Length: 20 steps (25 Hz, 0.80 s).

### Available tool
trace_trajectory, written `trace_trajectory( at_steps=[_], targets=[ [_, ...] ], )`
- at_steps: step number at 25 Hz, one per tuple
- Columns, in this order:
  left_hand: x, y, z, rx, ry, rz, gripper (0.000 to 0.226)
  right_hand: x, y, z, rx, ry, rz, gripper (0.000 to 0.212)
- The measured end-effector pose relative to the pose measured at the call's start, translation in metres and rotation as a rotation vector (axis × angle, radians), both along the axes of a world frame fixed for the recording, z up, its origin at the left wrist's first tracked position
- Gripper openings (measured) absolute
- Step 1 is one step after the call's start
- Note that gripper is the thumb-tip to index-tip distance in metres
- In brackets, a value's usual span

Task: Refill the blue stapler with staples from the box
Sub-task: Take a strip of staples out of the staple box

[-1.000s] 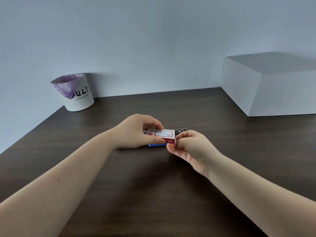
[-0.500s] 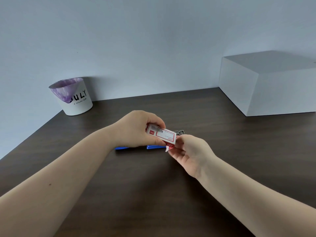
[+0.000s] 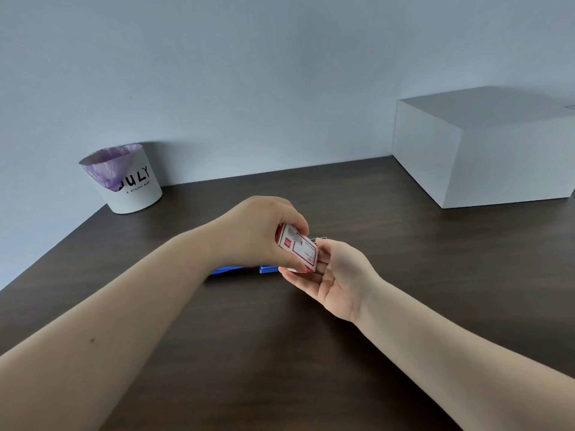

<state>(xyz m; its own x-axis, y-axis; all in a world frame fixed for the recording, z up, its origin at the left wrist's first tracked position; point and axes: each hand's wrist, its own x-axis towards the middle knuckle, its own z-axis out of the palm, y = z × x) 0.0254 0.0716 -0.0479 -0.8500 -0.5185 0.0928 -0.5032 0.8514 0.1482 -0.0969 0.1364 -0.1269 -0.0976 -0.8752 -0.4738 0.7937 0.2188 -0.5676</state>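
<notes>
Staple box [image 3: 297,248] tilted steeper — perhaps open, left hand [image 3: 261,231]

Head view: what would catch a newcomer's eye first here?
At table centre, the left hand tilts a red-and-white staple box over the cupped right hand. The blue stapler lies on the dark table beneath them. A white bin sits far left, a white block far right.

A red-and-white staple box [image 3: 298,250] tilts downward above the blue stapler [image 3: 268,269] lying flat on the table.
</notes>
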Motion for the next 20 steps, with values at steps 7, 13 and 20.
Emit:
trace_trajectory(
  at_steps=[7, 13, 20],
  targets=[
    [-0.001, 0.003, -0.010, -0.005, 0.069, 0.018, 0.041, -0.001, -0.001, -0.002, -0.032, 0.034, 0.019, 0.025],
    [0.007, -0.007, -0.012, 0.079, 0.129, 0.140, 0.037, -0.003, 0.001, -0.003, -0.027, 0.102, 0.066, 0.031],
    [0.014, -0.010, -0.007, 0.140, 0.261, 0.209, 0.042, -0.004, 0.001, -0.003, -0.043, 0.190, -0.002, 0.022]
  ],
)
